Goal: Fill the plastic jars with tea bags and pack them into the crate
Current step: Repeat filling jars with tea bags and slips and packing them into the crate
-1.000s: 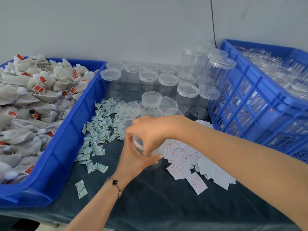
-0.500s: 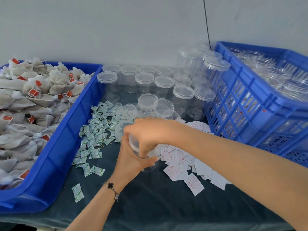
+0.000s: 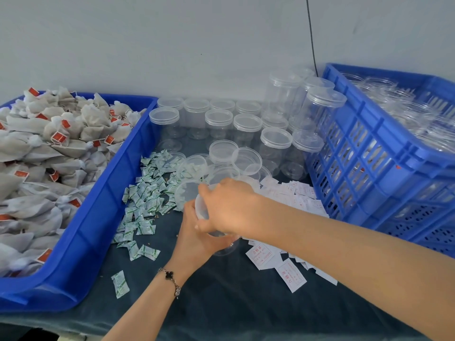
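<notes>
Over the dark table I hold a clear plastic jar (image 3: 225, 244). My left hand (image 3: 197, 238) grips its body from below-left. My right hand (image 3: 227, 207) curls over the jar's top, fingers round its clear lid (image 3: 200, 209). Most of the jar is hidden by both hands, and I cannot see anything inside it. A blue tray (image 3: 98, 207) on the left is heaped with tea bags (image 3: 49, 148) carrying red tags. The blue slatted crate (image 3: 379, 168) on the right holds several clear jars (image 3: 413, 119).
Several lidded empty jars (image 3: 219, 124) stand at the back by the wall, with loose lids (image 3: 222, 151) in front. Small green-and-white sachets (image 3: 145, 203) lie scattered left of my hands, white paper slips (image 3: 288, 267) to the right. A black cable (image 3: 311, 35) runs down the wall.
Both hands stay on the jar in nearly the same place. The camera has shifted a little, so the scene sits slightly lower and left in view.
</notes>
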`<state>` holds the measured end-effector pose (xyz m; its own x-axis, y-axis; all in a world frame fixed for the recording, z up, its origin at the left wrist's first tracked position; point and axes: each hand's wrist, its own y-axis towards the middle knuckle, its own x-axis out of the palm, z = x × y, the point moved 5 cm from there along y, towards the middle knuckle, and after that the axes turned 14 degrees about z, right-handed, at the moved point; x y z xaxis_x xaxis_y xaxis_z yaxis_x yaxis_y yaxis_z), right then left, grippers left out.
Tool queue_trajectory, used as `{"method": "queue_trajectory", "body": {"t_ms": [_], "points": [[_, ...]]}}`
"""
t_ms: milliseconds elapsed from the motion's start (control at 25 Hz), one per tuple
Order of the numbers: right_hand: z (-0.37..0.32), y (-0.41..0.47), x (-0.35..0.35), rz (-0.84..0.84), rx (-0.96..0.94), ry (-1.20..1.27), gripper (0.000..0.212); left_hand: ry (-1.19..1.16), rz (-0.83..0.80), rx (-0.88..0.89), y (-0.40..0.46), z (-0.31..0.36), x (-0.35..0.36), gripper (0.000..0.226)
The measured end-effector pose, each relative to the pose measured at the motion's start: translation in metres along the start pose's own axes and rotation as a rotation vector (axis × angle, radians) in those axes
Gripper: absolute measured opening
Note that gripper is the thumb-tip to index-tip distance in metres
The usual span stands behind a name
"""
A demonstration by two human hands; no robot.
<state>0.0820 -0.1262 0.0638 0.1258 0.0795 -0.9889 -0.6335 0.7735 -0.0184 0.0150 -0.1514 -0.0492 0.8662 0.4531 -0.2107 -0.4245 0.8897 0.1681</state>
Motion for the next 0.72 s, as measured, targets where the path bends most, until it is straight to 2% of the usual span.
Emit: {"method": "queue_trajectory", "body": {"t_ms": [200,280,400,480,560,640,720], "points": [[0.013,-0.002,-0.018,-0.216,-0.080,0.189,0.066,-0.016,0.010,0.007,-0.005,0.003,0.002,0.086],[0.019,0.007,-0.036,-0.119,-0.085,0.286,0.068,-0.034,0.018,-0.002,-0.005,0.002,0.002,0.085],[0.053,0.031,-0.079,0.191,0.014,0.460,0.082,-0.046,0.013,-0.013,-0.006,-0.001,0.001,0.089],[0.078,0.040,-0.078,0.155,0.092,0.453,0.085,-0.047,0.007,-0.010,-0.007,-0.002,0.002,0.090],[0.098,0.042,-0.049,0.081,0.207,0.657,0.085,-0.049,0.002,-0.012,-0.008,-0.002,0.002,0.091],[0.111,0.037,-0.013,0.128,0.359,0.870,0.097,-0.056,-0.001,-0.017,-0.008,-0.002,0.002,0.091],[0.114,0.027,0.018,0.192,0.403,0.842,0.099,-0.060,-0.004,-0.023,-0.008,-0.002,0.002,0.091]]}}
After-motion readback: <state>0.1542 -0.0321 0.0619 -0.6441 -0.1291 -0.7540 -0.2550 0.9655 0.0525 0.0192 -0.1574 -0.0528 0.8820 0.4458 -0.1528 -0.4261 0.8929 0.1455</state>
